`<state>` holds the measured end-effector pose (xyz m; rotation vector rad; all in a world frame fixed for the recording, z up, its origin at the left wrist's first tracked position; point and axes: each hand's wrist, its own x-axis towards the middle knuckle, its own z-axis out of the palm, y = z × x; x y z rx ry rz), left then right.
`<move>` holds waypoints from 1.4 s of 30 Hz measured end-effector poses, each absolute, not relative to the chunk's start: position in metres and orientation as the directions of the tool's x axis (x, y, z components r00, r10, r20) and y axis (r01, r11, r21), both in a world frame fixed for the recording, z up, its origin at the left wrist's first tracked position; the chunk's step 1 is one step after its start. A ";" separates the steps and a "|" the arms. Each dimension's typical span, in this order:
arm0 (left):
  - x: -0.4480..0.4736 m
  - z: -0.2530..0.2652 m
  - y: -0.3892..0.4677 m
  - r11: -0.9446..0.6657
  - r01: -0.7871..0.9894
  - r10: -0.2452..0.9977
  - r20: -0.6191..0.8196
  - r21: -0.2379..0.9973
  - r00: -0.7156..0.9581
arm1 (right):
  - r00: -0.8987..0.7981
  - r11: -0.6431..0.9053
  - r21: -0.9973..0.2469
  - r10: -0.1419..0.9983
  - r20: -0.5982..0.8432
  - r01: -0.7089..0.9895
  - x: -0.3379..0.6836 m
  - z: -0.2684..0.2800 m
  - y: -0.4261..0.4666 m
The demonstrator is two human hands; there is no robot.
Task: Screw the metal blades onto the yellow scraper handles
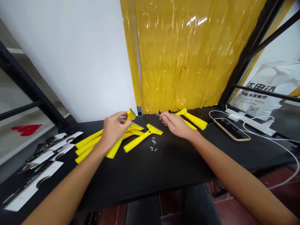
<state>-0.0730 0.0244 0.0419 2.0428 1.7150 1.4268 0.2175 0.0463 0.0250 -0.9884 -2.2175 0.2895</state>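
On the dark surface (145, 175), a loose group of small screws (153, 142) lies near the middle. Beyond and left of the screws, the left hand (113, 126) is closed around a held scraper (131, 115), a yellow one raised so that its head and dark edge show above the fingers; its handle is hidden by the hand. Beyond and right of the screws, the right hand (174, 125) is curled, thumb and fingertips pinched together on a thin grey piece (157, 114), too small to identify. Just left of the screws lies a single scraper (138, 140), its wide head pointing away from the person; farther left, other yellow scrapers (86, 146) lie side by side, partly behind the left arm, and farthest left are overlapping cardboard pieces (43, 157). Right of the screws, past the right hand, lie two more scrapers (195, 120), a phone (231, 129) and a white power strip (253, 122). Yellow film (182, 62) hangs behind the screws.
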 end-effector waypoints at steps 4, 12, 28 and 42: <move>-0.090 0.054 0.034 -0.181 0.361 0.968 0.230 0.915 -0.098 | -0.296 0.547 -0.422 0.797 0.526 0.723 0.257 0.027 0.078; -0.106 0.046 0.045 0.017 0.580 0.997 0.031 0.814 -0.073 | 0.270 -0.206 -0.267 0.935 0.229 0.941 0.338 0.020 0.107; -0.096 0.034 0.042 -0.057 0.959 0.994 0.110 0.278 0.027 | 0.231 -0.165 -0.258 0.940 0.252 0.952 0.322 0.019 0.103; -0.075 0.038 0.018 -0.226 0.944 0.901 0.419 0.242 0.108 | -0.371 -0.039 -0.998 0.929 -0.015 -0.057 0.205 0.002 0.067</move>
